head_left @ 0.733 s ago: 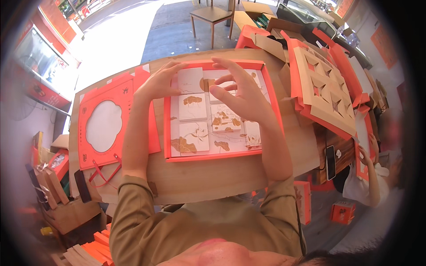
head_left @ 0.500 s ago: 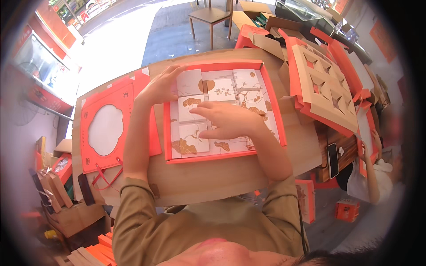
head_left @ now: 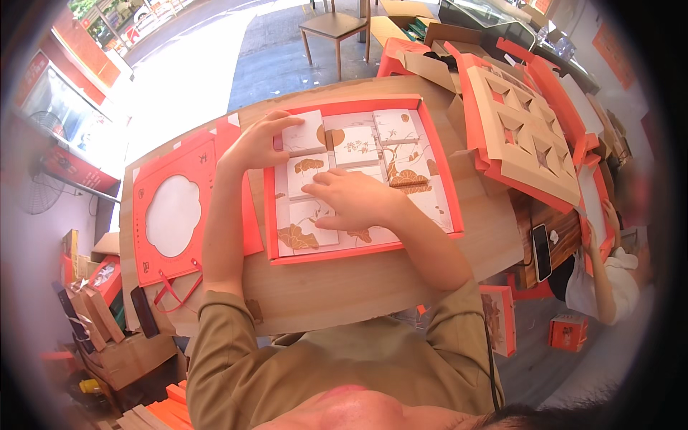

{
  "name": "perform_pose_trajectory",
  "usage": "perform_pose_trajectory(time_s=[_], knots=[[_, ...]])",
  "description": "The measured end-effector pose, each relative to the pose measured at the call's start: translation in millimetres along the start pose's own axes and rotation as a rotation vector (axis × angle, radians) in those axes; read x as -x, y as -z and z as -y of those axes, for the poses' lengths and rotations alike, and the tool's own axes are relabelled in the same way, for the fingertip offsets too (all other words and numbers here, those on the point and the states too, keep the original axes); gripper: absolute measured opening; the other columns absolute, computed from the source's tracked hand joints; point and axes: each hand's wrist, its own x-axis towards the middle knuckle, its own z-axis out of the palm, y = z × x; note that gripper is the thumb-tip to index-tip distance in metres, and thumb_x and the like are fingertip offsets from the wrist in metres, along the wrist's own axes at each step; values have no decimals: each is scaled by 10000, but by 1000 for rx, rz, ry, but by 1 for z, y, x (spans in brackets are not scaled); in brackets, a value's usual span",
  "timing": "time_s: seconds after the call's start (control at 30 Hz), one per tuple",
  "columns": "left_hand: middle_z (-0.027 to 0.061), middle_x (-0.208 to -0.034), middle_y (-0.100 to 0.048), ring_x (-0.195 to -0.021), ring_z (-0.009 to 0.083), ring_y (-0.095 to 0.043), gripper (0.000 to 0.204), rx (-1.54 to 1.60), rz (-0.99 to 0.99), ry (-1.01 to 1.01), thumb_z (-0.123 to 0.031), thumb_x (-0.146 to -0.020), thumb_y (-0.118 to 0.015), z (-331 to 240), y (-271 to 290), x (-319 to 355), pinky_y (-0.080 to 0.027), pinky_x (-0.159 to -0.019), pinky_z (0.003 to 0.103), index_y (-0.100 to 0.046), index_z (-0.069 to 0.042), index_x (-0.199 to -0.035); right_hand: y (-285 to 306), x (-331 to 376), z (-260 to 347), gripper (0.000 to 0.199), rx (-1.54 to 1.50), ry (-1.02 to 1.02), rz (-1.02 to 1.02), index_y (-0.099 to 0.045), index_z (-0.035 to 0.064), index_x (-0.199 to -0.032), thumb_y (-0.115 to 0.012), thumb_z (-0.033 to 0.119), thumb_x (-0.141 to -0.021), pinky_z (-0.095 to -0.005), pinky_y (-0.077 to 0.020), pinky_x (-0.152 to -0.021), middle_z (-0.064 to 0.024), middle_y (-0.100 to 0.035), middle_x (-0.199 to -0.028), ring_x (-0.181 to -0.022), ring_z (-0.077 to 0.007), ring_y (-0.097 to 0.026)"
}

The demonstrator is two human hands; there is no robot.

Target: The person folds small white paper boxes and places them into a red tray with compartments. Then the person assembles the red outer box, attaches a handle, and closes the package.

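Note:
A shallow red gift box (head_left: pixel 446 179) lies open before me, filled with small white boxes printed with gold leaves and branches. My left hand (head_left: pixel 256 147) reaches over its left side and grips the far-left small white box (head_left: pixel 304 133) between thumb and fingers. That small box sits slightly tilted against its neighbours. My right hand (head_left: pixel 356 199) lies palm down, fingers spread, over the middle of the small boxes, covering part of them. Its fingertips touch the left-column box (head_left: pixel 307 168) with a gold leaf.
Left of the gift box lies a red lid (head_left: pixel 208 161) with a scalloped white window and a red ribbon (head_left: pixel 172 292). A dark phone-like object (head_left: pixel 144 311) lies at the table's near-left edge. Stacked cardboard inserts (head_left: pixel 527 136) and a phone (head_left: pixel 541 252) are right. A co-worker (head_left: pixel 609 283) handles another red box.
My left fingers have come down and closed on the far-left small box, which now looks slightly raised. My right hand has flattened and settled onto the boxes.

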Motion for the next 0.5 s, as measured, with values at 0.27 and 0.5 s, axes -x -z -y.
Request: perform_pose_trajectory(time_s=[0.27, 0.5], knots=[[128, -1455, -579, -1279, 300, -613, 706, -8, -27, 28, -118, -727, -772, -1, -2, 0, -550, -1055, 396, -685, -136, -1427, 2, -2, 2, 674, 7, -21, 18, -558, 37, -1505, -742, 392, -963, -459, -519, -1101, -173, -612, -1418, -1335, -352, -573], [115, -1371, -625, -1249, 283, -628, 640, 11, -17, 52, -132, -723, -787, 7, -2, -6, -556, -1021, 389, -741, -124, -1361, 1, -1, 2, 674, -2, -16, 6, -554, 37, -1508, -744, 387, -964, -460, -512, -1113, -178, -608, -1423, -1349, -360, -567]])
